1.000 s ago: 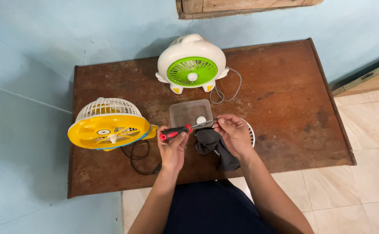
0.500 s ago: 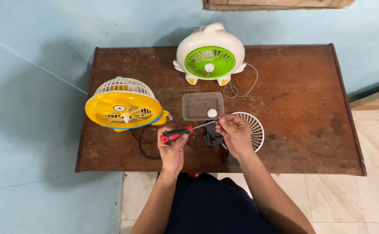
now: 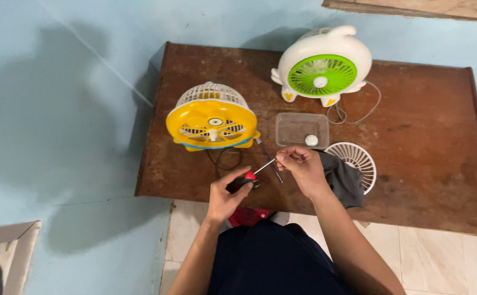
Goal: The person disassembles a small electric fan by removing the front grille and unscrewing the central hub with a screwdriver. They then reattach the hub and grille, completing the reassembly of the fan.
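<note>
Looks like home repair corner, not fitted workshop; worn brown wooden table (image 3: 424, 164) at centre against plain light-blue wall (image 3: 58, 109); pale floor tiles (image 3: 457, 262) lower right; two small toy-like fans (image 3: 212, 119) (image 3: 322, 68), loose white grille (image 3: 353, 161), clear plastic tray (image 3: 298, 128) on top.

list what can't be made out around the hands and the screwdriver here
Head view only:
- Screwdriver tip: closed inside the right hand.
- Its handle: mostly covered by the left hand.
- Dark cloth: partly under the right wrist.
- White grille: partly covered by the cloth.
- Small white piece in the clear tray: too small to identify.
</note>
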